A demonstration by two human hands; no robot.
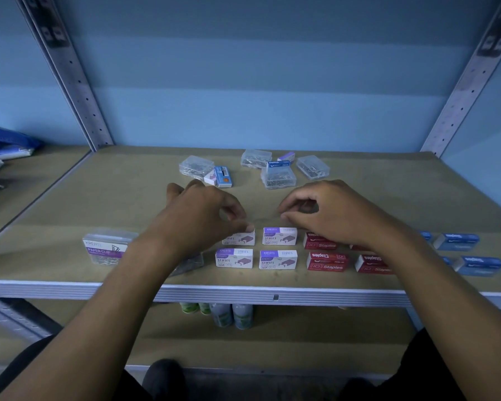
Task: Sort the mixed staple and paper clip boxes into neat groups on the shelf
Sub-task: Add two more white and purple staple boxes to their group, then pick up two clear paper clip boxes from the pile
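Purple-and-white staples boxes stand two by two near the front of the shelf [99, 198]. My left hand [206, 215] pinches the back left purple staples box [242, 238] by its top, thumb on its corner. Fingers loosely curled, my right hand [330, 215] hovers just above the back right purple box [279, 236] and holds nothing. Red staples boxes [327, 260] sit to the right, partly under my right arm, and blue staples boxes [457, 241] lie beyond them. A clear paper clip box [107, 247] stands at the left. A second clear box [190, 263] is half hidden by my left arm.
At the back lies a mixed pile: clear paper clip boxes [196, 166] [313, 167] [278, 178], blue staples boxes [222, 176] [278, 164] and a small purple box [287, 156]. Metal posts [78, 82] flank the shelf. Blue packets [3, 149] lie far left. Bottles [229, 314] stand below.
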